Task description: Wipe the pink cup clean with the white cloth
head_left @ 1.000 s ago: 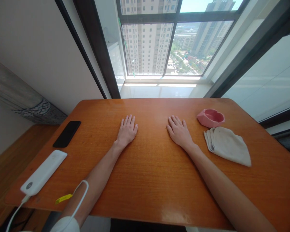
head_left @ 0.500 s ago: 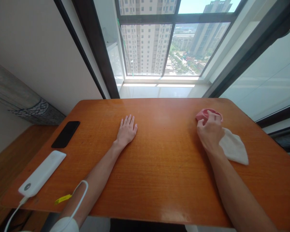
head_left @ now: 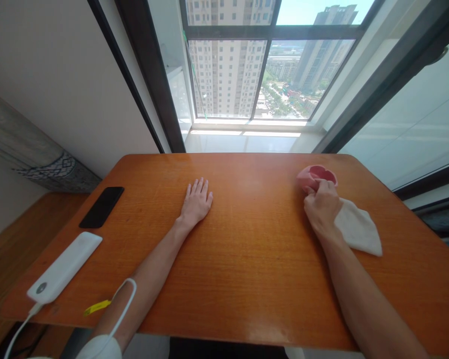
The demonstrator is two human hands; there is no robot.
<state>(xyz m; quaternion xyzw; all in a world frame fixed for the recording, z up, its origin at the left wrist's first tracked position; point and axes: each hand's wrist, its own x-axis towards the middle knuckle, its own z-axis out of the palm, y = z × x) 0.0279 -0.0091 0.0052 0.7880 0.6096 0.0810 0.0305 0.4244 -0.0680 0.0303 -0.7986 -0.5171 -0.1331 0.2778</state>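
My right hand [head_left: 323, 208] grips the near rim of a pink ashtray [head_left: 314, 175] at the right of the wooden table [head_left: 239, 259]. The ashtray is tilted, its open side turned toward the window. A folded beige cloth [head_left: 359, 229] lies just right of that hand, partly under the wrist. My left hand [head_left: 196, 203] lies flat on the table's middle, fingers stretched out and together, holding nothing.
A black phone [head_left: 102, 207] lies near the table's left edge. A white power bank [head_left: 65, 267] with a white cable [head_left: 123, 306] and yellow tag sits at the front left corner. A large window stands beyond the far edge.
My right hand moved from flat on the table to the right, closed on the pink ashtray and tipped it up. The left hand stayed still.
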